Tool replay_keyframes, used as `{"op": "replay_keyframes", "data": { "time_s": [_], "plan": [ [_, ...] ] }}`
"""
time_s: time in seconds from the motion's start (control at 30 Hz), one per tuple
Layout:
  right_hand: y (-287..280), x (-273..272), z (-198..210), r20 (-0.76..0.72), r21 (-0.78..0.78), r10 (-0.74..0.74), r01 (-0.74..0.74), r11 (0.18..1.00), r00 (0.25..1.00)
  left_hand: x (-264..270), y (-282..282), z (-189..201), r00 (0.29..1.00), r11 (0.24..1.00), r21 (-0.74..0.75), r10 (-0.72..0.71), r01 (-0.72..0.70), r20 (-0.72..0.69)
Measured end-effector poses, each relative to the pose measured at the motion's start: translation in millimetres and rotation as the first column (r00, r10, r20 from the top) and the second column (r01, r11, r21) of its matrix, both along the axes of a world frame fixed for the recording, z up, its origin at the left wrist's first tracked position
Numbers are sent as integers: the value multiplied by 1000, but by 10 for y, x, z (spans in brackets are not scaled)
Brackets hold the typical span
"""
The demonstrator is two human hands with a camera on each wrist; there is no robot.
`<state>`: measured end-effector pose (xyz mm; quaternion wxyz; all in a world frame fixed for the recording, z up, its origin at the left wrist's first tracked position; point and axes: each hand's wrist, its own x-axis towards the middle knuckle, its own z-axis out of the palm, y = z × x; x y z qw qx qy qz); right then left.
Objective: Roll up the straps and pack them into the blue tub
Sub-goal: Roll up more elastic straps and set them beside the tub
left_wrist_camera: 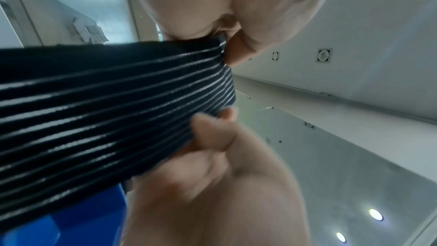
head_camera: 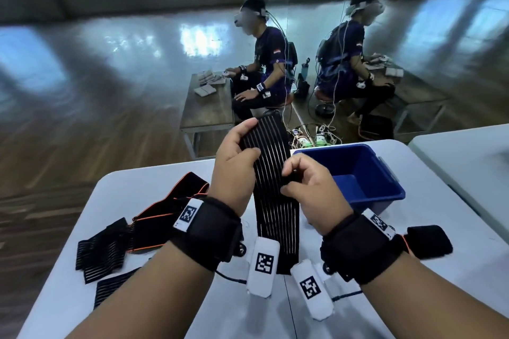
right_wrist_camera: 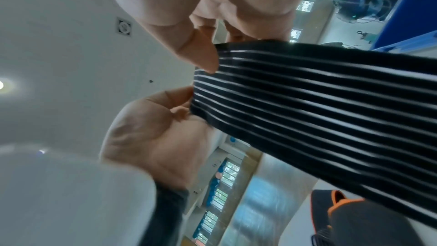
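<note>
A long black strap with white stripes (head_camera: 271, 173) hangs upright over the white table (head_camera: 137, 190), its lower end near the front edge. My left hand (head_camera: 249, 137) grips its left edge close to the top, thumb over the front. My right hand (head_camera: 287, 176) pinches the right edge a little lower. In the left wrist view the strap (left_wrist_camera: 106, 119) runs in from the left, held by the left thumb (left_wrist_camera: 238, 50). In the right wrist view the right thumb (right_wrist_camera: 203, 55) presses on the strap's end (right_wrist_camera: 307, 104). The blue tub (head_camera: 385, 184) stands right of my hands, showing nothing inside.
A black strap with orange edging (head_camera: 170, 209) and striped black straps (head_camera: 102, 253) lie on the table's left side. Another black strap (head_camera: 429, 242) lies at the right, behind my right wrist. A second white table (head_camera: 468, 157) stands to the right. Two seated people work beyond.
</note>
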<state>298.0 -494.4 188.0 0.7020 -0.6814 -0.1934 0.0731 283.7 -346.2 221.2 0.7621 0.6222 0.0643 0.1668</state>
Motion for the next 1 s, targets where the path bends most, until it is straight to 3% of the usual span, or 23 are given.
{"op": "replay_keyframes", "data": {
  "time_s": [0.13, 0.23, 0.5, 0.63, 0.8, 1.0],
  "plan": [
    [-88, -56, -305, -38, -125, 85, -89, 988, 996, 250, 83, 30, 1000, 999, -46, 9, -8, 10],
    [-182, -114, -620, -167, -188, 122, -153, 970, 978, 516, 181, -120, 998, 999, -19, 40, -41, -49],
    [-391, -446, -1192, -492, -166, 39, -137, 977, 870, 1228, 489, -1157, 941, 968, 250, 61, 26, -332],
    [-466, -641, -1440, -486, -352, -28, -166, 921, 874, 1392, 660, -1692, 895, 917, 388, 97, 89, -435],
    [-467, -785, -1634, -528, -396, -113, -126, 910, 841, 1562, 830, -2243, 837, 864, 467, 108, 187, -537],
    [-433, -774, -1696, -516, -510, -157, -154, 846, 842, 1651, 813, -2366, 823, 780, 554, 92, 290, -561]
  ]
}}
